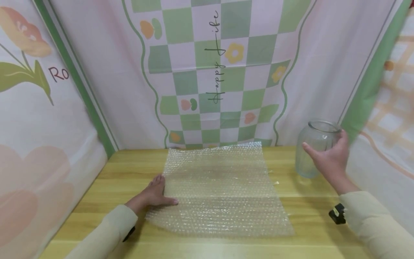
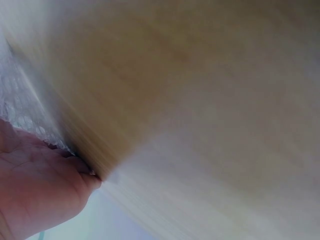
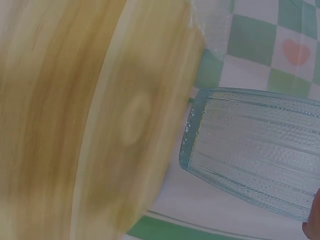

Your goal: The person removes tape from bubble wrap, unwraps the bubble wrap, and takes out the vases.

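Observation:
A sheet of bubble wrap (image 1: 220, 190) lies flat in the middle of the wooden table, its far edge against the patterned cloth. My left hand (image 1: 155, 192) rests on its left edge, thumb spread over the wrap. In the left wrist view, the left hand (image 2: 45, 185) lies low at the tabletop beside the crinkled wrap (image 2: 30, 100). On the right, my right hand (image 1: 333, 162) grips a clear glass jar (image 1: 304, 158) near its upper part. The jar (image 3: 250, 150) has a ribbed, textured wall and is held above the table, only a fingertip showing in the right wrist view.
The wooden table (image 1: 113, 176) has a cloth with green checks (image 1: 207, 79) hanging behind it. Printed cloths stand at the left side (image 1: 68, 136) and right side (image 1: 391, 144). A small scrap (image 1: 276, 183) lies just right of the wrap.

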`<action>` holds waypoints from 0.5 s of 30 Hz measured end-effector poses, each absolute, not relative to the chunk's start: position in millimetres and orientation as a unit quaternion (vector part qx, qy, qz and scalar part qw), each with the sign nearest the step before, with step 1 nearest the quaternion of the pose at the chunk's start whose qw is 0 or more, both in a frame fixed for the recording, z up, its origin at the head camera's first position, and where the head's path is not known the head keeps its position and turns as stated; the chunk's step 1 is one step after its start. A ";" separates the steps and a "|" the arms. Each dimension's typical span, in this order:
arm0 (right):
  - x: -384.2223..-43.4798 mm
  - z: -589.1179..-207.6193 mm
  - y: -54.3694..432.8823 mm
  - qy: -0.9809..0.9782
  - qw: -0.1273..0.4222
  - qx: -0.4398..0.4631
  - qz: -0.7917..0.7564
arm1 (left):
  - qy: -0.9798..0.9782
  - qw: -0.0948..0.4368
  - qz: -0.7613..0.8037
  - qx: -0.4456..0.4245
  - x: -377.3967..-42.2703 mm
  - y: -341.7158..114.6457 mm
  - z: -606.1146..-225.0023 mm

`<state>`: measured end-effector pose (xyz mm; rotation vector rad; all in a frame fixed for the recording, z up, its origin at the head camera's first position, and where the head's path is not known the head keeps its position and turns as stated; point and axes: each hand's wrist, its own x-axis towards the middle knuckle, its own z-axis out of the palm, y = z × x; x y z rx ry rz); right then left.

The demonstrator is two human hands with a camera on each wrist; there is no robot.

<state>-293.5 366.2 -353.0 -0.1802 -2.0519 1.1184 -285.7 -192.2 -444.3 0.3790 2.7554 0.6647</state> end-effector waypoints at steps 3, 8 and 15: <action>-293.4 -355.0 370.6 -0.807 0.389 -0.080 0.437 | 0.955 0.140 0.227 0.131 -285.6 -192.3 -444.8; -294.8 -359.1 379.0 -0.804 0.390 -0.091 0.440 | 0.956 0.141 0.222 0.132 -285.7 -191.6 -443.5; -293.5 -366.3 388.4 -0.799 0.387 -0.107 0.448 | 0.954 0.146 0.225 0.132 -285.6 -191.4 -441.9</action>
